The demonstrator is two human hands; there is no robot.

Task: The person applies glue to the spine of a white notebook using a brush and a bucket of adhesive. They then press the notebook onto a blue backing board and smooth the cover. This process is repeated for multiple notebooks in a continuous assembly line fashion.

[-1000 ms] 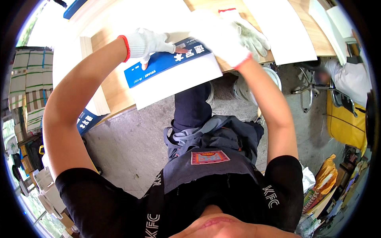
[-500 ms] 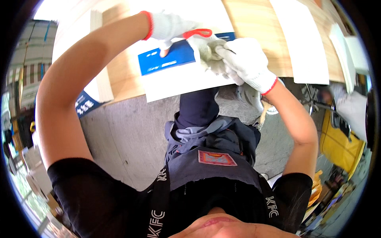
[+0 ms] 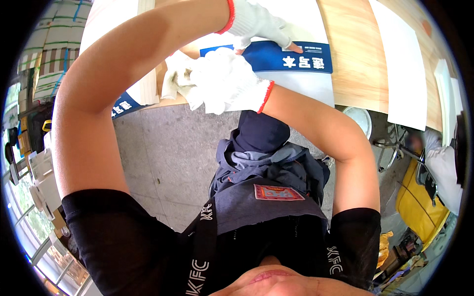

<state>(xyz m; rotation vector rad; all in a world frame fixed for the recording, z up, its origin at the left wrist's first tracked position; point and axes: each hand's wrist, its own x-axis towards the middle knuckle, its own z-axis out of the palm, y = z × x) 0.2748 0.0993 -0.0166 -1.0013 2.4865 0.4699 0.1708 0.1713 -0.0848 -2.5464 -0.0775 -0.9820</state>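
A white paper pad (image 3: 301, 89) lies on the wooden table, with a dark blue printed band (image 3: 269, 58) across it. My left hand (image 3: 259, 24), in a white knit glove with a red cuff, reaches over from the far side. Its fingers are outstretched on the band, a bare index fingertip touching it near the right end. At the pad's left part, my right hand (image 3: 224, 81), gloved the same way, is closed on a crumpled, soiled white glove (image 3: 180, 76). The right hand hides the band's left end and the pad's near left corner.
Stacked white paper (image 3: 150, 81) stands at the table's left, a blue printed piece (image 3: 126, 102) by it. White sheets (image 3: 402, 69) lie at the right, with another white stack (image 3: 442, 89) beyond. Below the table edge are a round pale object (image 3: 358, 121) and a chair base (image 3: 395, 145).
My right hand has swept left across the pad with the crumpled glove. My left hand has shifted right along the band. The band now lies flatter, with more of its right end showing.
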